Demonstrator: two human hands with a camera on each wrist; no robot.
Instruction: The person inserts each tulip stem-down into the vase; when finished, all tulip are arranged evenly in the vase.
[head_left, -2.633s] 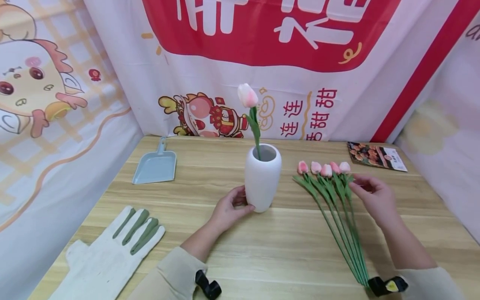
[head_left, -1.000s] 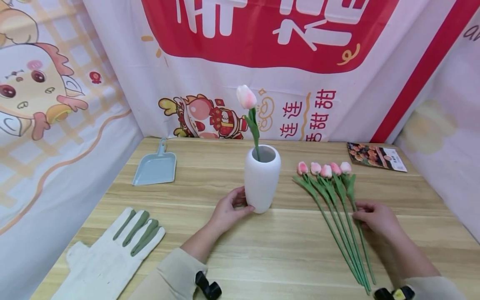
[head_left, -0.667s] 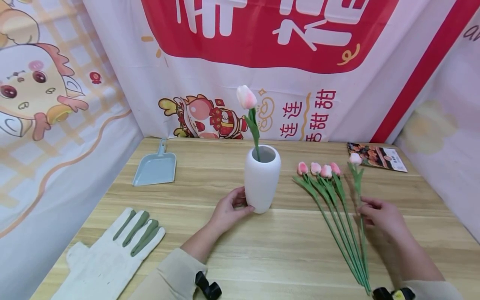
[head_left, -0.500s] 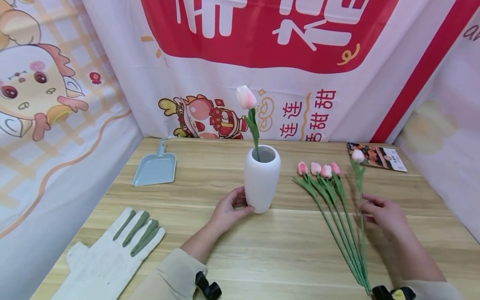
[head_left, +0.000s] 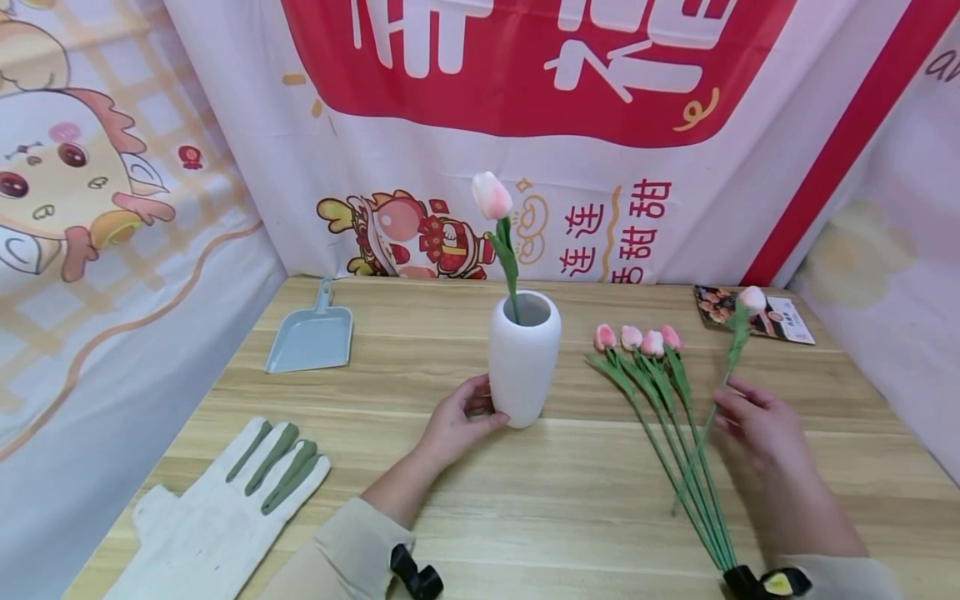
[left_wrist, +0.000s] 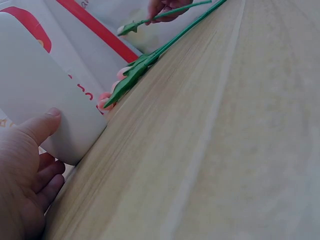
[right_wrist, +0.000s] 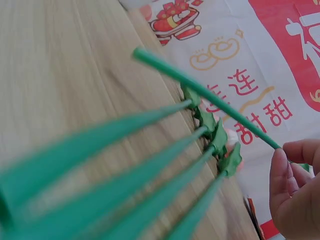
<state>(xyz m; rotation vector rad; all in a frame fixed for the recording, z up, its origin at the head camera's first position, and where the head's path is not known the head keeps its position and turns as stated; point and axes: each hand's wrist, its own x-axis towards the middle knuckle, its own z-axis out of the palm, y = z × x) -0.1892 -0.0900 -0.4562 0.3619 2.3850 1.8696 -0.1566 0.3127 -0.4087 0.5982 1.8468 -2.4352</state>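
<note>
A white vase (head_left: 523,367) stands upright mid-table, with one pale pink tulip (head_left: 492,197) in it leaning slightly left. My left hand (head_left: 457,421) holds the vase low on its left side, thumb in front; the left wrist view shows the thumb (left_wrist: 47,125) against its wall. At the right, my right hand (head_left: 765,425) pinches another pale pink tulip (head_left: 738,329) by its stem, bloom tilted away to the right. In the right wrist view its stem's cut end (right_wrist: 142,54) points up left, free of the table. Several pink tulips (head_left: 653,343) lie fanned beside that hand.
A white glove with green finger sides (head_left: 217,508) lies front left. Behind it is a light blue dustpan (head_left: 311,333). A printed flower packet (head_left: 780,317) lies at the back right, partly behind the held bloom. A printed cloth (head_left: 420,150) hangs behind the table.
My right hand slid down the rightmost tulip, drew it away from the others and lifted it. Its bloom now tilts right and its stem end has swung left. The left hand and vase have stayed put.
</note>
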